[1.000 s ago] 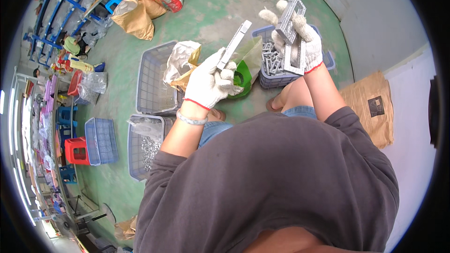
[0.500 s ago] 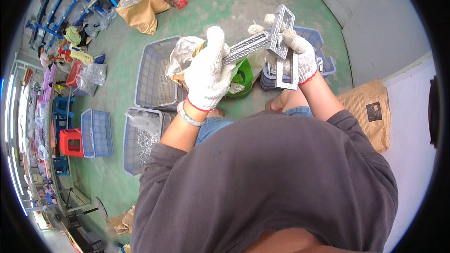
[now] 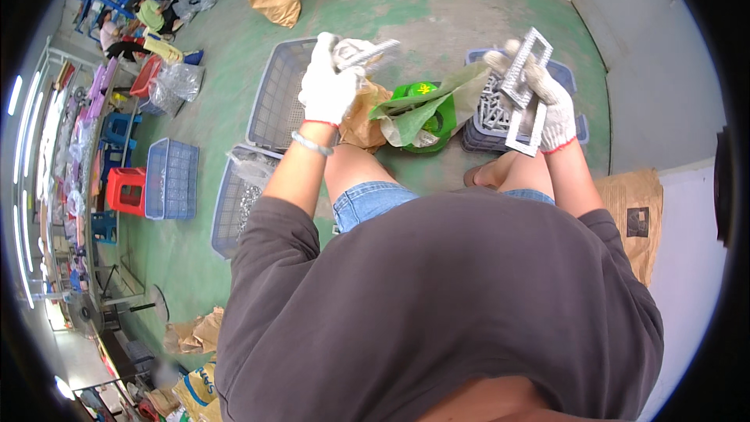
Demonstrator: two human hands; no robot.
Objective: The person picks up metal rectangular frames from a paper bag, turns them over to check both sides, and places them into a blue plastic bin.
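Observation:
My left hand [image 3: 324, 86], in a white knit glove, is closed round one end of a slim silver metal frame [image 3: 377, 54], slightly blurred, above the left baskets. Gloved the same way, my right hand [image 3: 556, 105] grips two silver rectangular metal frames. One frame [image 3: 516, 82] slants upward from the fingers, and another frame [image 3: 513, 131] hangs below the palm. Under the right hand stands a blue-grey plastic basket [image 3: 476, 141] with many similar metal pieces [image 3: 494, 113] in it. A green bag [image 3: 445, 121] sits between the hands, beside a brown paper bag [image 3: 363, 121].
A blue-grey basket [image 3: 266, 105] stands below my left hand, with another basket [image 3: 221, 215] of small metal parts nearer me. Farther left are a blue basket [image 3: 172, 180] and red stool [image 3: 125, 191]. Two people [image 3: 156, 16] sit far left. A wall [image 3: 656, 70] runs along the right.
My hands have moved apart, the left leftward and the right rightward. The left hand's metal frame has come away from those in the right. The view has shifted slightly.

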